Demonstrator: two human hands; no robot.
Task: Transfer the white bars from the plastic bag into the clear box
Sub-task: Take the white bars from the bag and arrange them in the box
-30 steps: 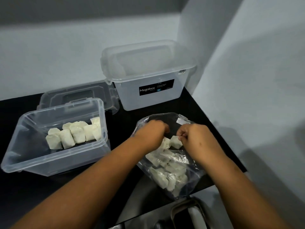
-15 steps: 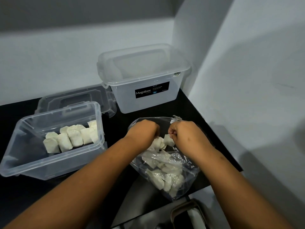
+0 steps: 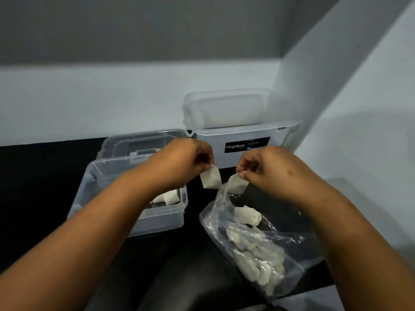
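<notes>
Presently each hand holds one white bar in the air above the mouth of the plastic bag (image 3: 258, 241). The left hand (image 3: 182, 162) pinches a bar (image 3: 210, 180) between thumb and fingers; the right hand (image 3: 267, 169) pinches a second bar (image 3: 237, 185) the same way. The two bars hang close together, corners nearly touching, and a fold of the bag appears to rise to meet them.

Risk, as judged: if that film clings to either bar, lifting away could drag the bag along the table (image 3: 45, 176) and spill the remaining bars (image 3: 253, 248). The bag's near right corner lies at the table edge, so a slide that way could tip the contents off. A light pinch at one corner may also let a bar swing and drop short of the clear box (image 3: 157, 217).

The clear box stands open to the left, just beside the bag, with bars (image 3: 167, 197) already inside, partly hidden by the left forearm. Its right wall is the only rim to clear. A loose lid (image 3: 139, 142) lies behind it; a lidded Megabox container (image 3: 242, 131) stands further back, out of the path.
</notes>
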